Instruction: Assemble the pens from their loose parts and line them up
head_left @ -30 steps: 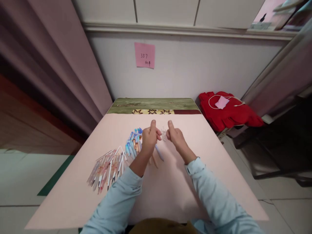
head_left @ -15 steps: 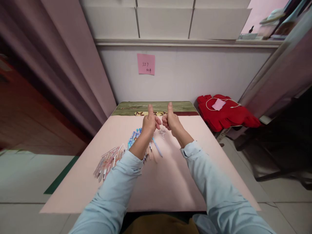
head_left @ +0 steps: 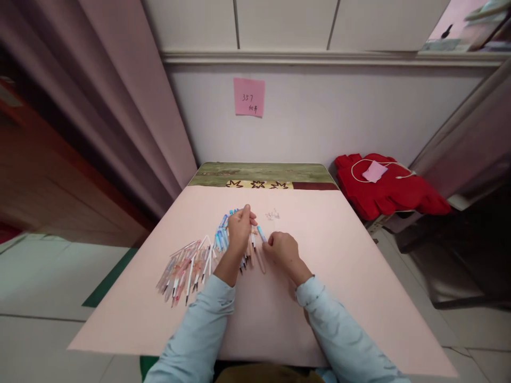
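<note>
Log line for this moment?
left hand: near blue pens, thumb raised | right hand: at single blue pen | pale pen pile: on sheet

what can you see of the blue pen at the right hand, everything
The blue pen looks slim, straight, light blue and probably plastic. The right hand grips its near end between thumb and fingers, hiding that part. It slants up and leftward, its exposed end close to the left hand. Whether it touches the surface below is unclear.

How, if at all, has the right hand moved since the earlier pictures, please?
Yes, the right hand has moved down, farther below the handwritten pink note.
</note>
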The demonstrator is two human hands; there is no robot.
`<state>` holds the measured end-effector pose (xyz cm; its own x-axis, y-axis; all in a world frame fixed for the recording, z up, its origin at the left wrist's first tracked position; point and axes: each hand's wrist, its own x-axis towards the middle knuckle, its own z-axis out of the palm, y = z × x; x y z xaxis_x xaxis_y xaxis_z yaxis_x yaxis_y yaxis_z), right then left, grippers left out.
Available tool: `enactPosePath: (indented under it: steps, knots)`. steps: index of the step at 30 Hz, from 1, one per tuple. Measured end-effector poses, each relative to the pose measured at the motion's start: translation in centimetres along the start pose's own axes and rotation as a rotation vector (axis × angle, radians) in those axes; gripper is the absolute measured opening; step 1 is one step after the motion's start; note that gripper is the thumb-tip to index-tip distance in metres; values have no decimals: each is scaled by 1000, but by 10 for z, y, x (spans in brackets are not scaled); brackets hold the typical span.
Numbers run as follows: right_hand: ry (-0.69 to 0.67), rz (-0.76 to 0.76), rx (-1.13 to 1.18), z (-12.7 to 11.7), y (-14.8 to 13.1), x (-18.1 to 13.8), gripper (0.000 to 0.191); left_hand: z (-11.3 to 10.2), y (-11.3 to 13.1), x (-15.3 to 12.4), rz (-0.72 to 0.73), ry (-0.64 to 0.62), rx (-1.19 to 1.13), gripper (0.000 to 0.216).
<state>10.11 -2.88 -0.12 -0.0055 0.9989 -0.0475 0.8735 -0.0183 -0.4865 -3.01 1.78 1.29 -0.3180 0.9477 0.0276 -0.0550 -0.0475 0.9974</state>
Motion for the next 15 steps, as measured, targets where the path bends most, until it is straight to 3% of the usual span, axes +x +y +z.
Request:
enactPosePath:
  steps: [6,12,15]
  knots:
    - [152,-37,355,2,16,1,20,13,-10,-4,93,-29,3,31]
    - [277,-126,629,15,15,4,24,15,-14,-23,-90,-265,-71,34]
    - [280,-118,703,21,15,6,24,17,-15,-25,-137,-245,-139,32]
